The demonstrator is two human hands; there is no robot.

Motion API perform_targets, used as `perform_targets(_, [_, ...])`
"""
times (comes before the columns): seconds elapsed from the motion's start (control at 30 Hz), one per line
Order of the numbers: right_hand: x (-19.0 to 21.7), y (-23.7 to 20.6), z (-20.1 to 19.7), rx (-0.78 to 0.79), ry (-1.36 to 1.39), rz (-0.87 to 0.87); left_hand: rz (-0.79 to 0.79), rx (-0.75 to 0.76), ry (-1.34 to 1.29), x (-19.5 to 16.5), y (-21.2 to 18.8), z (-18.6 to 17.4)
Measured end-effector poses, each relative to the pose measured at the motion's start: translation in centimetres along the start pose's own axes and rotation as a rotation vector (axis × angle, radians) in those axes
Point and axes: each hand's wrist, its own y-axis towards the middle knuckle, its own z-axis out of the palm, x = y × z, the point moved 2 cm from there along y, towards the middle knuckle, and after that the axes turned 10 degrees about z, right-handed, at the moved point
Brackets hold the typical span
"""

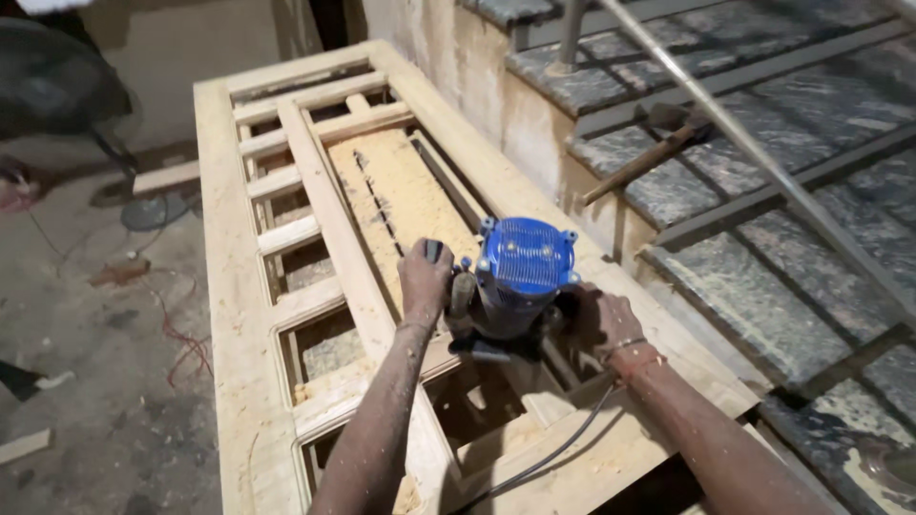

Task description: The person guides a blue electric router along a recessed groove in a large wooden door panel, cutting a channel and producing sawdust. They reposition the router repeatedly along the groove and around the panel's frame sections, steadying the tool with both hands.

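Dusty left hand [423, 283] and right hand [603, 319], two in all, each curled tight round a side handle of one blue router [515, 277]. Router upright on one wooden door frame [234, 315], beside one sawdust-covered panel [405, 195]. One hammer [644, 153] on stone steps [763, 286].

Both my arms reach fwd from the bottom edge, forearms bare and dusted pale. L hand [425, 281] sits knuckles up, fingers curled tight in a closed grip, wrist straight. R hand [603, 319] is lower and to the side, also curled shut, thumb side toward me, wrist bent a bit with a thin band round it. Hands near, not touching.
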Motion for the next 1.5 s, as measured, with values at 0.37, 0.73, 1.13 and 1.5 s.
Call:
perform_targets(0.37, [5.9,9.8,10.3,0.041,-0.136,-0.098,-0.038,-0.053,0.082,12.8,5.6,-2.3])
perform_targets(0.73, [-2.9,21.5,17.4,0.072,-0.023,-0.066,-0.108,-0.032,0.036,19.6,8.7,9.6])
perform_targets(1.13, [-5.3,23.3,18.6,0.142,-0.054,-0.039,-0.074,-0.058,0.128,21.5,9.0,12.8])
perform_targets(1.5, [-2.9,21.0,18.8,0.157,-0.073,0.088,-0.056,0.032,0.059,22.6,9.1,11.0])
